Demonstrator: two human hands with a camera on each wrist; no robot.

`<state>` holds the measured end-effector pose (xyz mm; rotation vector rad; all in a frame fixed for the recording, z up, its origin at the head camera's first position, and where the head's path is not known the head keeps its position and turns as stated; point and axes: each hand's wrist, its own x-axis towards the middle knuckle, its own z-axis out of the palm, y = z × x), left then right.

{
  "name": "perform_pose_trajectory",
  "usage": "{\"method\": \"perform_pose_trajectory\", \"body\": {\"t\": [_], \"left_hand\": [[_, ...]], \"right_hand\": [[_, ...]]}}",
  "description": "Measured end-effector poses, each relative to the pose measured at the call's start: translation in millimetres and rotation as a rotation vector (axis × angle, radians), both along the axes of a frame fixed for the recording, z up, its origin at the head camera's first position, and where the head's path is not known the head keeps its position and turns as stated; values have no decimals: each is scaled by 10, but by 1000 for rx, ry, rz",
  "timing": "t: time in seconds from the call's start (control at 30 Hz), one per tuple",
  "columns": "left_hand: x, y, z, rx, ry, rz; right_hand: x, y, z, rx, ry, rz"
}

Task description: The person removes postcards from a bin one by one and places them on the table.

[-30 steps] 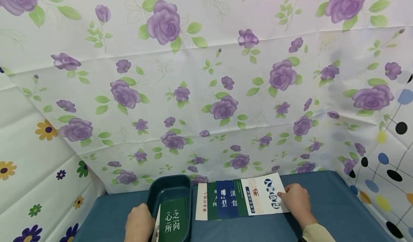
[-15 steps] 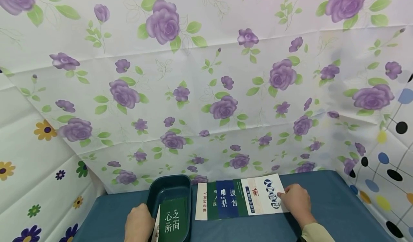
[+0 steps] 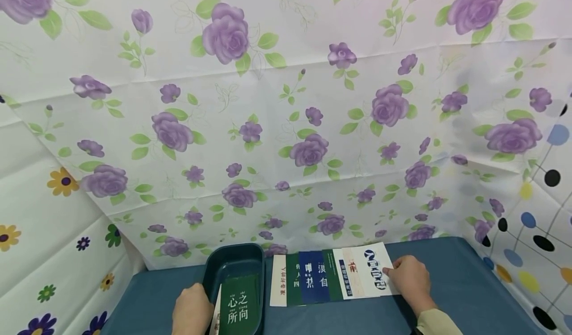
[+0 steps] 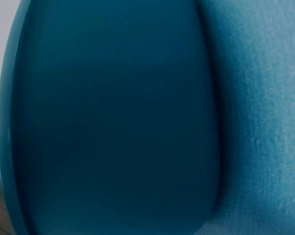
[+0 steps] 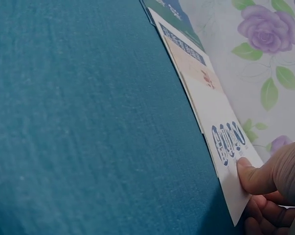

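My left hand [image 3: 192, 309] grips the left rim of a dark teal plastic bin [image 3: 234, 265], fingers curled over the edge. The left wrist view is filled mostly by the bin's outer wall [image 4: 118, 122]. Inside the bin's near end lies a green card [image 3: 243, 305] with white Chinese characters, on top of a white one [image 3: 216, 312]. To the right, several printed cards overlap in a row. At its right end, my right hand [image 5: 274, 176] pinches a white card [image 5: 230, 147] with blue lettering, thumb on top and fingers under its edge.
The row includes a cream card [image 3: 279, 280] at its left end, then green and blue cards [image 3: 314, 285]. A blue cloth [image 3: 339, 320] covers the table. Behind stands a white curtain [image 3: 268, 176] with purple roses, and patterned sheets hang at both sides.
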<state>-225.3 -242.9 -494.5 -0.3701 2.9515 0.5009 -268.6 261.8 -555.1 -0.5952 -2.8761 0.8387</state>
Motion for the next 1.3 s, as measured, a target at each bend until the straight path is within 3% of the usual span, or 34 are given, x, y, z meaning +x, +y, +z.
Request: {"method": "perform_pose_trajectory", "body": {"t": [0.5,1.03,1.3], "left_hand": [[11,5,-13,-10,28,-2],[-12,-27,10,2,-19,-15],[-9,-17,-12,-5,-1,-11]], "right_hand": [[9,5,-36,7,54,-1],[-14,9,-59,34,132,-25],[16,5,-40,25,122,-23]]}}
